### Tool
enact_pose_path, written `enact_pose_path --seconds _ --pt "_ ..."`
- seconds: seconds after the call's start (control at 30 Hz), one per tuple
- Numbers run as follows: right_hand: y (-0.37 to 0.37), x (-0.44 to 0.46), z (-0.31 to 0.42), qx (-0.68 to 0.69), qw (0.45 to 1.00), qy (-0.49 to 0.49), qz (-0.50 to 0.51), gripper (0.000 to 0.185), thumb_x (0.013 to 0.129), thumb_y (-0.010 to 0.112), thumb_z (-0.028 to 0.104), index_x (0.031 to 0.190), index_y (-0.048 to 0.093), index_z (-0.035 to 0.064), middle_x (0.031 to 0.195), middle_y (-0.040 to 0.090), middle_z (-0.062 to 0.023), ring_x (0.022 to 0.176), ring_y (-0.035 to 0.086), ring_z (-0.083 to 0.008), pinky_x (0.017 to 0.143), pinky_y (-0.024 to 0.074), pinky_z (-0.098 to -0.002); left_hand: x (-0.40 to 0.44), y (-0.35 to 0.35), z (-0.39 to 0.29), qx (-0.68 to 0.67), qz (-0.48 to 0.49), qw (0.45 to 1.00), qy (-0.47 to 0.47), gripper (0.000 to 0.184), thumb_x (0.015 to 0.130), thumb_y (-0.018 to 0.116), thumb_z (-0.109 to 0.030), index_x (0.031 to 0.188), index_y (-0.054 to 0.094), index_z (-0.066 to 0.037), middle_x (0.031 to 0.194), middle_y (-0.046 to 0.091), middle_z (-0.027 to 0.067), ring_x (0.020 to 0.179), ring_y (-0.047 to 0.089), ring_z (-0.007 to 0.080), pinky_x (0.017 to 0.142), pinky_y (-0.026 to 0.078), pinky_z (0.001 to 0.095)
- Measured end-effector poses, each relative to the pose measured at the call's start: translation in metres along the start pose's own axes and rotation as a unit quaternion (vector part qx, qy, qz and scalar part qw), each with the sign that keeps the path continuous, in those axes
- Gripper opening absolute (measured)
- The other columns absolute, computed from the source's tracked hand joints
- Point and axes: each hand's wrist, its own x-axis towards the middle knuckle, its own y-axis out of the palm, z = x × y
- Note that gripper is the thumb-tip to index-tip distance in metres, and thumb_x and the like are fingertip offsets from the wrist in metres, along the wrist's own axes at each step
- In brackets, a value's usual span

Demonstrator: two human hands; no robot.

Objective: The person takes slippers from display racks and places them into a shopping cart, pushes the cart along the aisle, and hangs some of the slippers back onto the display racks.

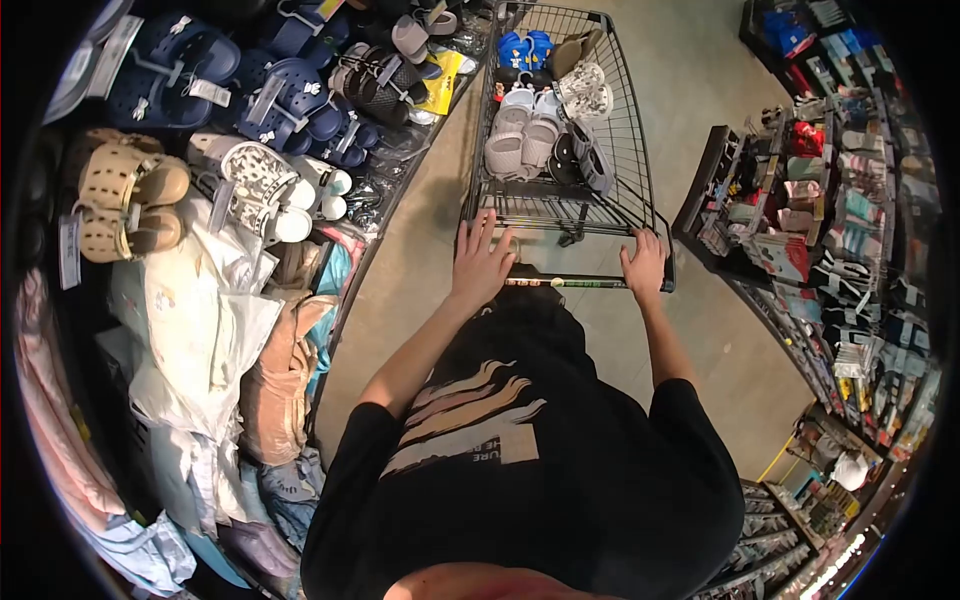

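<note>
A black wire shopping cart (648,150) stands in front of me, with its handle bar towards my body. My left hand (484,260) lies on the cart's near left corner, its fingers spread. At the near right corner, my right hand (645,262) has its fingers curled over the frame and its thumb apart. Inside the basket are grey clogs (522,145), blue shoes (525,50), black-and-white patterned clogs (585,92), olive shoes (572,52) and dark sandals (590,160).
On the left, a display holds navy clogs (290,100), beige clogs (130,195) and bagged soft goods (190,330). Racks of small packaged items (790,210) stand on the right. The grey floor (400,290) runs between them.
</note>
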Motion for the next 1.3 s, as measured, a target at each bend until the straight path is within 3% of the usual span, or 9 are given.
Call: enact_pose_path --seconds 0.07,0.23,0.27,0.4,0.6,0.87,1.0,1.17,1.3 --pt "-0.002 0.002 -0.001 0.006 1.000 -0.005 -0.008 0.043 0.092 0.064 0.029 0.130 0.059 0.0102 0.134 0.061 -0.0096 0.136 0.048 -0.0275 0.119 0.0310 -0.0486 0.005 0.015 0.006 0.038 0.014 0.999 -0.004 0.048 0.097 0.061 -0.034 0.136 0.062 -0.007 0.159 0.036 0.0223 0.150 0.028 0.0408 0.121 0.023 0.0591" --pt "-0.007 0.009 -0.010 0.043 0.998 -0.032 -0.018 0.045 0.091 0.065 0.025 0.131 0.060 0.0072 0.138 0.060 -0.0118 0.136 0.049 -0.0312 0.119 0.0307 -0.0490 0.025 0.005 -0.001 0.040 0.087 0.995 -0.005 0.032 0.095 0.057 -0.030 0.096 0.076 -0.003 0.151 0.050 0.0188 0.144 0.039 0.0405 0.118 0.028 0.0601" --pt "-0.005 0.013 -0.011 0.046 0.998 -0.035 -0.021 0.047 0.091 0.065 0.024 0.133 0.059 0.0056 0.139 0.059 -0.0129 0.135 0.049 -0.0331 0.119 0.0306 -0.0499 0.024 0.013 0.004 0.038 0.054 0.998 0.004 0.034 0.095 0.057 -0.031 0.092 0.076 -0.003 0.151 0.050 0.0201 0.144 0.039 0.0409 0.118 0.029 0.0601" --pt "-0.007 0.033 -0.015 0.049 0.997 -0.053 -0.022 0.044 0.094 0.059 0.025 0.133 0.059 0.0055 0.140 0.059 -0.0127 0.137 0.048 -0.0302 0.121 0.0261 -0.0494 0.037 0.009 -0.002 0.048 0.060 0.997 -0.016 0.035 0.096 0.055 -0.031 0.100 0.075 -0.002 0.152 0.048 0.0213 0.145 0.038 0.0406 0.109 0.039 0.0555" --pt "-0.017 0.063 -0.026 0.052 0.999 0.002 -0.004 0.043 0.094 0.059 0.023 0.134 0.058 0.0059 0.141 0.058 -0.0124 0.139 0.047 -0.0304 0.117 0.0311 -0.0492 0.071 0.012 -0.007 0.023 0.077 0.997 -0.016 0.032 0.095 0.056 -0.030 0.097 0.074 -0.003 0.153 0.047 0.0220 0.145 0.037 0.0410 0.096 0.050 0.0532" --pt "-0.021 0.122 -0.041 0.074 0.997 0.031 -0.019 0.042 0.090 0.065 0.020 0.129 0.060 0.0053 0.137 0.060 -0.0111 0.137 0.048 -0.0303 0.107 0.0469 -0.0449 0.143 0.027 0.004 0.017 0.040 0.999 0.017 0.028 0.096 0.058 -0.025 0.090 0.072 -0.002 0.150 0.051 0.0198 0.144 0.041 0.0391 0.097 0.053 0.0504" --pt "-0.020 0.168 -0.050 0.086 0.994 0.064 -0.002 0.045 0.090 0.066 0.022 0.132 0.059 0.0066 0.141 0.058 -0.0119 0.139 0.047 -0.0306 0.109 0.0472 -0.0444 0.195 0.039 0.023 0.014 0.043 0.998 0.031 0.028 0.095 0.056 -0.025 0.089 0.074 -0.005 0.153 0.048 0.0186 0.144 0.040 0.0373 0.095 0.055 0.0509" --pt "-0.006 0.215 -0.063 0.092 0.994 0.063 -0.009 0.053 0.089 0.065 0.030 0.137 0.056 0.0088 0.144 0.056 -0.0100 0.143 0.043 -0.0288 0.108 0.0486 -0.0462 0.263 0.035 0.041 0.049 0.155 0.987 -0.011 0.041 0.099 0.045 -0.037 0.107 0.075 -0.010 0.165 0.032 0.0104 0.155 0.023 0.0289 0.114 0.041 0.0502" --pt "-0.022 0.240 -0.049 0.114 0.985 0.127 -0.011 0.044 0.090 0.063 0.028 0.130 0.061 0.0082 0.141 0.058 -0.0072 0.138 0.047 -0.0260 0.105 0.0507 -0.0458 0.303 0.031 0.057 0.063 0.190 0.980 -0.001 0.038 0.099 0.045 -0.034 0.107 0.074 -0.011 0.167 0.028 0.0102 0.155 0.022 0.0278 0.114 0.041 0.0492"
